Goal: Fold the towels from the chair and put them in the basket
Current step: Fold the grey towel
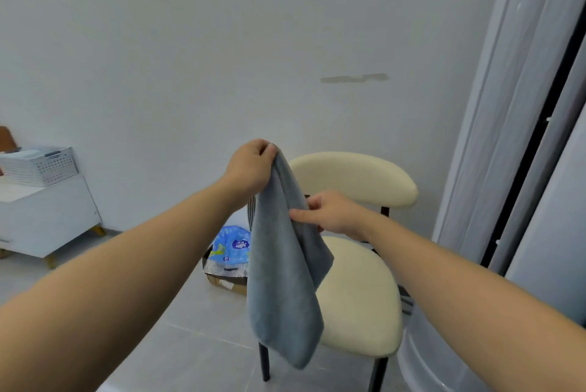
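A grey-blue towel (285,280) hangs in the air in front of the cream chair (358,293). My left hand (250,166) pinches its top corner and holds it up. My right hand (329,214) grips the towel's right edge lower down, thumb on the near side and fingers behind the cloth. The chair's seat shows bare where I can see it; the hanging towel hides its left part. A white perforated basket (47,166) with folded cloth inside stands on a white cabinet (47,217) at the far left.
A cardboard box (225,277) with a blue packet sits on the floor left of the chair. Light curtains and a dark door frame (520,169) rise at the right. A pale round bin (437,360) stands at the lower right. Grey floor tiles lie between me and the cabinet.
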